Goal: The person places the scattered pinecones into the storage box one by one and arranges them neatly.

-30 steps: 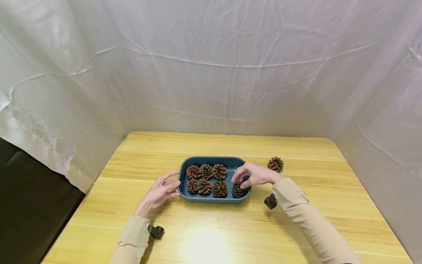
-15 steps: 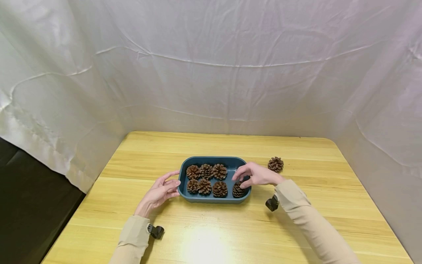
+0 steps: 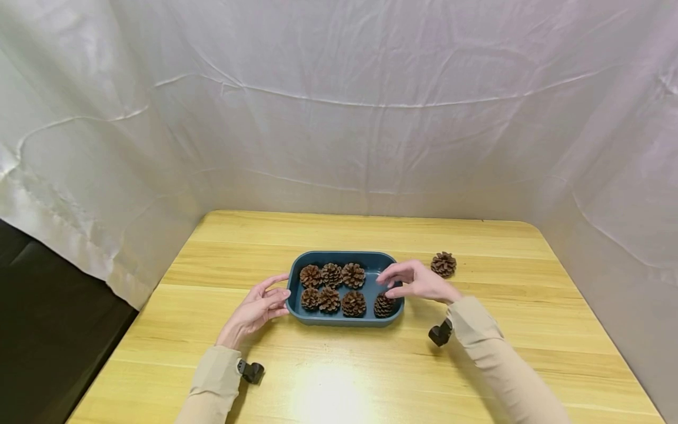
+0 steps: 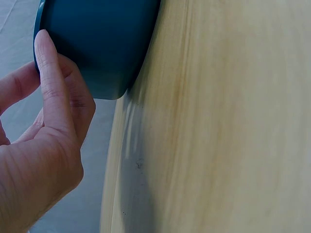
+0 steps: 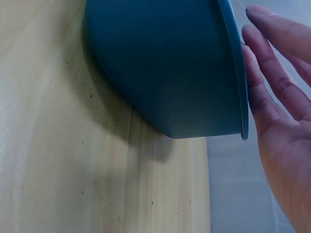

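A dark blue plastic container (image 3: 325, 323) with rounded corners holds several brown pine cones (image 3: 353, 304) in two rows. At its left end my left hand (image 3: 254, 309) touches the rim and outer wall with loosely spread fingers, the thumb (image 4: 52, 82) lying along the wall. Over the right end is my right hand (image 3: 424, 282), fingers spread and loosely bent. Its thumb overlaps the top of the rightmost pine cone (image 3: 384, 307), while the other fingers stand apart from that cone. In the right wrist view, the right fingers (image 5: 274, 73) are just past the rim; the cones are hidden there.
One loose pine cone (image 3: 443, 265) lies on the wooden table (image 3: 381, 377), right of the container and beyond my right wrist. White fabric (image 3: 365, 118) hangs behind the table and at both sides. A dark surface (image 3: 47, 330) shows at the lower left.
My right hand has shifted slightly right and its fingers have spread, moving off the rightmost pine cone. The left hand, the container and the cones have stayed in place.
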Available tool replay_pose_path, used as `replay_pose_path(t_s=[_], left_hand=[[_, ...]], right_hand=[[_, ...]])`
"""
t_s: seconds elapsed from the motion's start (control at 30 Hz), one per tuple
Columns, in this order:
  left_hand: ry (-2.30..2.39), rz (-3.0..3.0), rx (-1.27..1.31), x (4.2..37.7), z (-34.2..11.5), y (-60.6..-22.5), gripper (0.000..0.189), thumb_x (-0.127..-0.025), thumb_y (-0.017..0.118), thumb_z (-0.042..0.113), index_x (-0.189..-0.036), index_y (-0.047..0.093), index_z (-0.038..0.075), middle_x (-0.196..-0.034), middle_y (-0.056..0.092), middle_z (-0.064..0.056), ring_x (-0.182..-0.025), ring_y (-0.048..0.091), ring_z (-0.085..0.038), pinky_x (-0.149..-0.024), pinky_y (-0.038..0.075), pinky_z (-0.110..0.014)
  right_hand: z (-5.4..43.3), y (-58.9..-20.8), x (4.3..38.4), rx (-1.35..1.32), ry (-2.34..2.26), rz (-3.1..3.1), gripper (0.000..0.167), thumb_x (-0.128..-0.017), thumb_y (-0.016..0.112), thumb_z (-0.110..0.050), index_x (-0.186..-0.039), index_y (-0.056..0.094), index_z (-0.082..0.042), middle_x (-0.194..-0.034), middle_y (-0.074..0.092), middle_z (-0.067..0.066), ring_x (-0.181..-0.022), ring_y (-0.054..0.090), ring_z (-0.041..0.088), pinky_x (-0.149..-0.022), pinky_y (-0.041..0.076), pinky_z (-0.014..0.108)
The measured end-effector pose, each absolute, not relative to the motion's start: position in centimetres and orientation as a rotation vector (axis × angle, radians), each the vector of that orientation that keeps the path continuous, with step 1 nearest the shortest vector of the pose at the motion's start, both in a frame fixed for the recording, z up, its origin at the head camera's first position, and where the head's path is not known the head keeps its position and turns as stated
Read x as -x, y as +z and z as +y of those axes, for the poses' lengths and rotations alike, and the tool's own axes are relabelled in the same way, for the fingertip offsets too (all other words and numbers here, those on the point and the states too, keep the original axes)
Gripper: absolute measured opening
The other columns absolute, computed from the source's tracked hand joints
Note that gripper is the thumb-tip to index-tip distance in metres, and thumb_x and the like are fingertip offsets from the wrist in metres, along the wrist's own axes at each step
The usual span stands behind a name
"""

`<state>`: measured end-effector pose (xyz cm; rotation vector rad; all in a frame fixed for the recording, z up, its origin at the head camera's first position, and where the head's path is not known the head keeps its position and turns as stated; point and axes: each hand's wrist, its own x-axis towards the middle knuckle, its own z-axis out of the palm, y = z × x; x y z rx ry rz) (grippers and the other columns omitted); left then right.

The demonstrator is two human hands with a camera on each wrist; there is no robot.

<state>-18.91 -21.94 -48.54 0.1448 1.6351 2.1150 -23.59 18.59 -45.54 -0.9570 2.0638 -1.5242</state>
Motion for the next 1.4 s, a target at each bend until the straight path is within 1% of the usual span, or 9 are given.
replay_pose_path(t_s=[0.27, 0.47, 0.53, 0.67, 0.77, 0.87, 1.0, 1.23, 1.4], left_hand=[[2.122, 1.620, -0.159, 18.9, -22.0, -48.6, 0.059, -0.103, 0.049, -0.002, -0.154, 0.020, -0.006, -0.097, 0.072, 0.002, -0.078, 0.070, -0.008, -0.078, 0.064, -0.024], [2.126, 1.610, -0.171, 18.9, -22.0, -48.7, 0.058, -0.103, 0.049, -0.002, -0.154, 0.022, -0.006, -0.098, 0.073, 0.002, -0.079, 0.070, -0.009, -0.078, 0.064, -0.025], [2.127, 1.610, -0.172, 19.0, -22.0, -48.7, 0.058, -0.103, 0.050, -0.001, -0.154, 0.022, -0.005, -0.098, 0.073, 0.002, -0.079, 0.070, -0.009, -0.078, 0.064, -0.025], [2.125, 1.617, -0.171, 18.9, -22.0, -48.7, 0.059, -0.103, 0.050, -0.001, -0.154, 0.021, -0.006, -0.098, 0.072, 0.002, -0.079, 0.070, -0.008, -0.078, 0.064, -0.024], [2.126, 1.618, -0.166, 18.9, -22.0, -48.7, 0.060, -0.103, 0.051, -0.001, -0.154, 0.021, -0.006, -0.098, 0.072, 0.002, -0.079, 0.070, -0.008, -0.078, 0.064, -0.024], [2.129, 1.615, -0.168, 18.9, -22.0, -48.6, 0.059, -0.103, 0.051, -0.001, -0.154, 0.022, -0.006, -0.098, 0.073, 0.002, -0.078, 0.070, -0.008, -0.077, 0.064, -0.024], [2.134, 1.611, -0.173, 18.9, -22.0, -48.7, 0.059, -0.103, 0.051, -0.001, -0.154, 0.023, -0.005, -0.098, 0.073, 0.002, -0.078, 0.070, -0.008, -0.077, 0.064, -0.024], [2.138, 1.609, -0.170, 18.9, -22.0, -48.7, 0.059, -0.103, 0.051, -0.001, -0.154, 0.022, -0.006, -0.098, 0.073, 0.002, -0.078, 0.070, -0.008, -0.077, 0.064, -0.024], [2.141, 1.608, -0.163, 18.8, -22.0, -48.7, 0.058, -0.103, 0.050, -0.002, -0.154, 0.023, -0.005, -0.097, 0.073, 0.003, -0.078, 0.070, -0.009, -0.076, 0.064, -0.024]], right_hand=[[19.4, -45.9, 23.1, 0.888, -1.658, 2.078, 0.039, -0.087, 0.076, -0.004, -0.120, 0.063, 0.012, -0.113, 0.073, 0.002, -0.107, 0.067, 0.034, -0.096, 0.058, 0.031], [20.3, -46.7, 22.8, 0.778, -1.839, 2.092, 0.041, -0.085, 0.076, -0.001, -0.120, 0.062, 0.014, -0.114, 0.072, 0.020, -0.097, 0.069, 0.013, -0.090, 0.060, 0.023], [20.7, -47.0, 22.7, 0.761, -1.914, 2.093, 0.039, -0.084, 0.075, 0.003, -0.119, 0.062, 0.016, -0.114, 0.070, 0.025, -0.097, 0.070, 0.011, -0.089, 0.060, 0.022], [21.3, -47.6, 22.7, 0.716, -2.046, 2.114, 0.036, -0.084, 0.073, 0.008, -0.116, 0.060, 0.019, -0.110, 0.074, 0.017, -0.096, 0.072, 0.009, -0.089, 0.061, 0.022], [21.6, -47.8, 22.6, 0.640, -2.124, 2.157, 0.035, -0.084, 0.073, 0.008, -0.116, 0.061, 0.018, -0.107, 0.076, 0.003, -0.095, 0.072, 0.007, -0.089, 0.060, 0.021], [21.9, -48.1, 22.4, 0.567, -2.195, 2.196, 0.033, -0.085, 0.073, 0.008, -0.115, 0.063, 0.016, -0.104, 0.076, -0.004, -0.094, 0.071, 0.004, -0.089, 0.060, 0.019], [22.4, -48.5, 22.4, 0.493, -2.304, 2.171, 0.030, -0.086, 0.071, 0.010, -0.115, 0.066, 0.012, -0.102, 0.075, -0.005, -0.094, 0.071, 0.003, -0.087, 0.060, 0.018], [23.3, -49.1, 22.2, 0.363, -2.472, 2.147, 0.031, -0.087, 0.069, 0.011, -0.115, 0.061, 0.019, -0.097, 0.075, -0.004, -0.084, 0.071, 0.005, -0.077, 0.062, 0.018], [23.7, -49.4, 22.0, 0.169, -2.533, 2.199, 0.033, -0.087, 0.072, 0.008, -0.117, 0.061, 0.018, -0.094, 0.076, -0.007, -0.081, 0.071, 0.004, -0.074, 0.061, 0.017]])
